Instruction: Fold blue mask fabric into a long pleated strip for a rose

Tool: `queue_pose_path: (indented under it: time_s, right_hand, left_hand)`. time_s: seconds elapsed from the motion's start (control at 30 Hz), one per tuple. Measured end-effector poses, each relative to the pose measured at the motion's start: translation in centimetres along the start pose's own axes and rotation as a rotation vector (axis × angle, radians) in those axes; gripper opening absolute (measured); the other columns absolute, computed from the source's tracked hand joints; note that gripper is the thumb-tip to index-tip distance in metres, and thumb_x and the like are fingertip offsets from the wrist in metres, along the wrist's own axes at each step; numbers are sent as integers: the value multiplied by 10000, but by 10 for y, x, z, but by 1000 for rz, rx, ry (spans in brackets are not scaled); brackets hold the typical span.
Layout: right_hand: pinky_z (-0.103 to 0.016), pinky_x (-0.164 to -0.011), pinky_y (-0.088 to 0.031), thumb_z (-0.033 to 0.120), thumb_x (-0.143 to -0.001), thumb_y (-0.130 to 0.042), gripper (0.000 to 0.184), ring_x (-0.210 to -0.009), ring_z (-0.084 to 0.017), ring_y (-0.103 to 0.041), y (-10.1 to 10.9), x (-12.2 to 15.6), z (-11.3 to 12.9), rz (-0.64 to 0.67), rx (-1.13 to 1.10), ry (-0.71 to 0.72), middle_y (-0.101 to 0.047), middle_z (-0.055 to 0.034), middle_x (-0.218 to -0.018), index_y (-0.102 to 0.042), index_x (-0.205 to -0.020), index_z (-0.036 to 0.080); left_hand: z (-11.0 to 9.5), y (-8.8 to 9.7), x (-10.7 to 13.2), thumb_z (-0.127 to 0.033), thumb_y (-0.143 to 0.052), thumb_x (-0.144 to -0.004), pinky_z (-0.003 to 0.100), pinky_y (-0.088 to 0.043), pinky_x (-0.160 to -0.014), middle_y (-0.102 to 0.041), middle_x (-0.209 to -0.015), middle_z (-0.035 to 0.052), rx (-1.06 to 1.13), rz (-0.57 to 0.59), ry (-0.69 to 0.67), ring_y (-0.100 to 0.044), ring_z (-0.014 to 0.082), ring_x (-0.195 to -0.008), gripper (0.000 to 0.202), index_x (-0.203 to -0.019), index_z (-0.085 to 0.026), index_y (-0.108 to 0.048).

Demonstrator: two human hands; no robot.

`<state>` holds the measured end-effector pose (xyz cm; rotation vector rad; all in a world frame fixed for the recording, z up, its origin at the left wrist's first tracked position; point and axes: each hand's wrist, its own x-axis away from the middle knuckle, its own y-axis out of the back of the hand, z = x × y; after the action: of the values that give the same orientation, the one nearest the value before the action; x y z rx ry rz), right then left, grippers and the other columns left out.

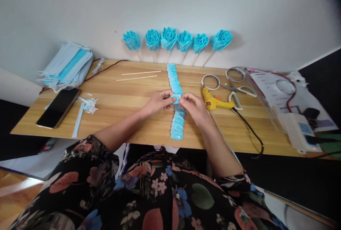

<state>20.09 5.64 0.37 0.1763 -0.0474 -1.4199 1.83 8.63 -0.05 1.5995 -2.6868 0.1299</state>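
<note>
- Left hand (161,101): closed in a pinch on a blue piece (175,99).
- Right hand (194,108): likewise, at the piece's right edge.
- Table (138,116): wooden; pleated strip (177,127) lies beneath the hands, extending beyond and nearer.
- Wall (186,2): pale, beyond the hands; six flowers (168,39) along it.
- Paper (269,87): right of the hands; print too small to read.
</note>
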Motion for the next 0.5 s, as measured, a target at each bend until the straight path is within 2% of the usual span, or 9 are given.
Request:
queue_pose_path:
  time_s: [0.23,0.5]
  right_hand:
    - [-266,-584,-351,416,-806,-664,229,-614,-118,-438,-3,-1,-3,-62,45,55,-506,28,-661,-587,-739,211]
    - [-259,-604,-387,395,-801,-621,219,-606,-109,-445,-8,-3,-5,-95,72,105,-506,40,-653,-550,-722,203]
  left_hand:
    - [-8,-3,4,-423,-694,-790,177,-368,-486,-553,-582,-39,-57,-19,2,-488,56,-507,299,-739,-165,-552]
    - [-7,-2,3,-500,-756,-697,205,-381,-517,-566,-565,-30,-50,-78,4,-467,64,-488,387,-677,-161,-571]
